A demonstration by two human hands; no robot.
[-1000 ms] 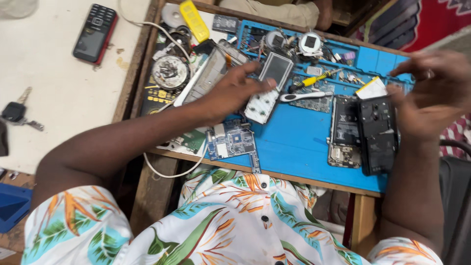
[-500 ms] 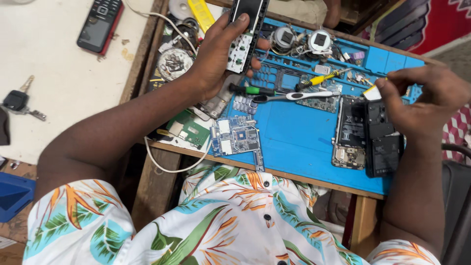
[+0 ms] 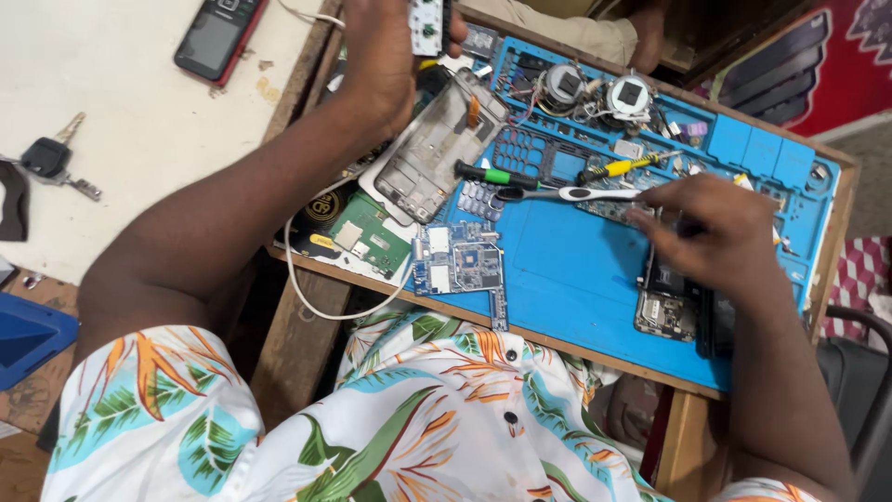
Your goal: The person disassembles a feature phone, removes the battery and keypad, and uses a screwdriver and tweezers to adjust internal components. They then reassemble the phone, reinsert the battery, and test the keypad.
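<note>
Gripping white keypad part point(image 3: 429, 25) at 12 o'clock, left hand point(image 3: 386, 56) lifts it over cluttered bench; slip risks drop onto bare phone frame point(image 3: 437, 144). Right hand point(image 3: 711, 228) curled, fingertips pressing opened dark phone point(image 3: 671, 302) at 4 o'clock; grip contents unclear. Blue rubbery mat point(image 3: 576, 270), flat, ridged; green-handled screwdriver point(image 3: 492, 174) could roll.

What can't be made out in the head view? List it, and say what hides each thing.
- Left hand: its keypad board is cut off by the top edge.
- Right hand: the fingers curl under, hiding the grip.
- Opened phone: upper part hidden by that hand.
- Small parts in the blue mat trays: too small.
</note>
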